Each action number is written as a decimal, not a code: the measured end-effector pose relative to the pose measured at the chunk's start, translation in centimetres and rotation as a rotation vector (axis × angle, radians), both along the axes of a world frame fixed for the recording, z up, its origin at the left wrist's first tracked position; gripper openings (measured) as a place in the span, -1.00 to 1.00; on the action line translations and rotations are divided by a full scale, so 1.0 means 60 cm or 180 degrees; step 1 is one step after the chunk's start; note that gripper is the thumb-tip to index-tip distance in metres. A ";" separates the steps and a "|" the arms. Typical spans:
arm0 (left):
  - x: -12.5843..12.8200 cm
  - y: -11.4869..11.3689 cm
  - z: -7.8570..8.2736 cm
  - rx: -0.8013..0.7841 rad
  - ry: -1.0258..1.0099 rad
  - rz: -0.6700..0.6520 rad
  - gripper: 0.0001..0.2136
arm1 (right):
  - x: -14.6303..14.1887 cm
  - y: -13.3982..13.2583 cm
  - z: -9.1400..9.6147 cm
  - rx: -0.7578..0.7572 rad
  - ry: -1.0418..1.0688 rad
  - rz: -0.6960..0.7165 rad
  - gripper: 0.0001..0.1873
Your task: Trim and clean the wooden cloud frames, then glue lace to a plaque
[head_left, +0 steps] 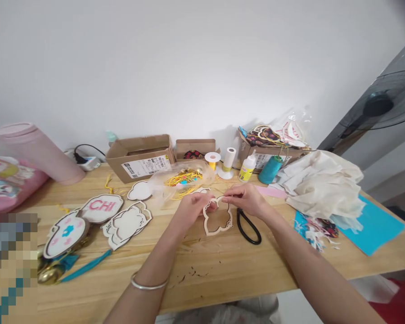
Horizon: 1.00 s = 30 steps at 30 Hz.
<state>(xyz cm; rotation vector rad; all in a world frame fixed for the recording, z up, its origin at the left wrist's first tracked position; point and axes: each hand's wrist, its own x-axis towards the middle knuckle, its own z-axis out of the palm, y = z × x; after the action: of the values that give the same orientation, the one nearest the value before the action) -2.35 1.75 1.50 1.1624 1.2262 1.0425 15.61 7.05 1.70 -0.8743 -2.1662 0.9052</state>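
Observation:
A thin wooden frame (207, 226) with a scalloped outline and an open middle is held up over the table between both hands. My left hand (194, 208) has its fingers closed on the frame's upper left edge. At the upper right edge, my right hand (245, 198) pinches the frame with thumb and fingertips. Just right of the frame lies a pair of scissors with black loop handles (249, 230); their blades are hidden. Behind the hands rests a clear plastic bag (160, 180) with yellow cords (185, 179) in it.
Several wooden cut-out pieces (130, 220) and a "CHI" plaque (101, 208) lie left. Cardboard boxes (141, 157) line the wall, with a glue bottle (247, 168) and teal thread spool (270, 170). Crumpled cream fabric (324, 184) and blue sheets (374, 229) lie right.

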 end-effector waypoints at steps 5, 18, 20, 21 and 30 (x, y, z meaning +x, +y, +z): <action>0.010 -0.001 -0.014 0.0206 0.0379 -0.0145 -0.77 | -0.008 -0.009 -0.014 0.0140 -0.0046 0.0150 -0.76; 0.048 -0.010 -0.022 0.0719 0.0285 0.0895 -0.74 | -0.039 -0.028 -0.036 0.2467 -0.0840 -0.1128 -0.75; 0.053 -0.012 -0.019 0.0731 0.0220 0.0989 -0.75 | -0.042 -0.029 -0.037 0.2622 -0.0924 -0.1171 -0.76; 0.055 -0.013 -0.018 0.0737 0.0179 0.1026 -0.76 | -0.043 -0.030 -0.037 0.2648 -0.0913 -0.1187 -0.76; 0.048 -0.015 -0.010 0.0601 -0.0429 0.1533 -0.75 | -0.019 -0.010 -0.043 0.1483 0.0020 -0.1809 -0.79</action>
<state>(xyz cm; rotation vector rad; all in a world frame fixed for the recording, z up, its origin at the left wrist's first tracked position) 0.51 0.86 0.89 0.9351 1.3545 1.5983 14.49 6.44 -0.91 -1.1422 -1.8455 0.1165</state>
